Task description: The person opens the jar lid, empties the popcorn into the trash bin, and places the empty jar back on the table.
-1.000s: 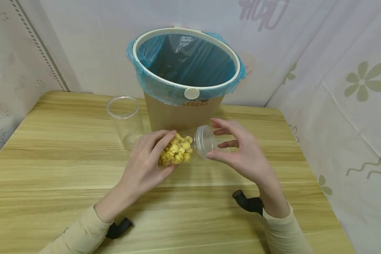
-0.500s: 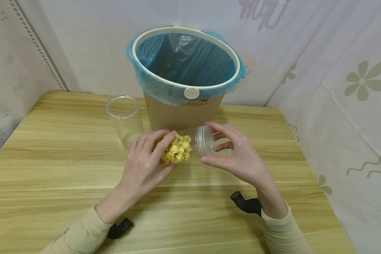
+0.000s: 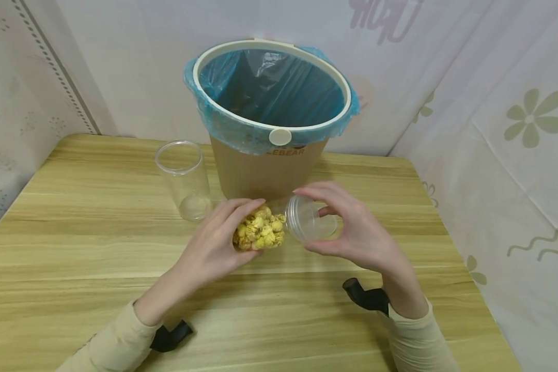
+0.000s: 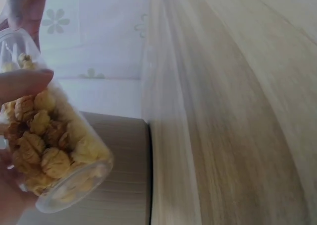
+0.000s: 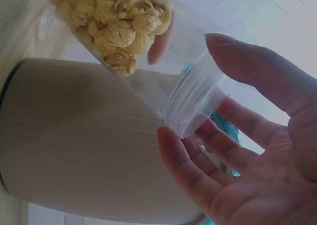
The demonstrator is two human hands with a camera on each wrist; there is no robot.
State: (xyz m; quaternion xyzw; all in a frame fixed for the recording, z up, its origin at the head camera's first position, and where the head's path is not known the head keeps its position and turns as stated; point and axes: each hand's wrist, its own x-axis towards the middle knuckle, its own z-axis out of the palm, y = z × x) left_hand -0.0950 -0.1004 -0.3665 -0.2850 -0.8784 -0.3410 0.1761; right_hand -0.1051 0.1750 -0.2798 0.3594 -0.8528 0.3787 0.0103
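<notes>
Left hand (image 3: 212,247) curled round popcorn jar (image 3: 261,228), right hand (image 3: 357,228) spread, gripping lid (image 3: 302,218)

Bin (image 3: 265,168) at back of table (image 3: 269,320), cup (image 3: 184,181) to its left, popcorn (image 3: 260,230) in jar (image 5: 153,86) before bin

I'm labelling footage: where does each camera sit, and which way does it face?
Head: worn on the head, facing forward-down at bin and table; left grip, right grip, sleeves show.
Left wrist: on that wrist, facing the popcorn jar; parts of both grips show.
Right wrist: on that wrist, facing the jar's ribbed end; right grip and parts of left show.
Both wrist views share jar and bin.
</notes>
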